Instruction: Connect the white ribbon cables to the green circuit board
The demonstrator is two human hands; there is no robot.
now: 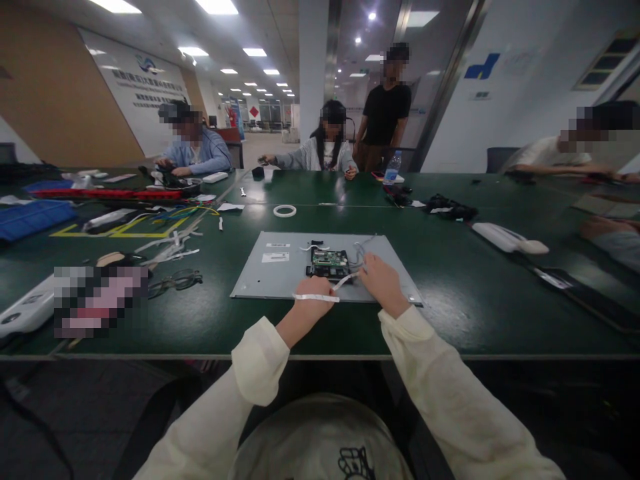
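A flat grey metal panel lies on the green table in front of me. On it sits a green circuit board in a black frame, with thin grey wires at its right. My left hand is closed at the panel's near edge, gripping a white strip that lies across it. From there the strip runs up to my right hand, whose fingers are pinched together on its other end, close beside the wires. My fingertips are partly hidden.
A white ring-shaped roll lies beyond the panel. To the left are glasses, loose white strips and a blue tray. A white device lies at right. Several people sit or stand around the table.
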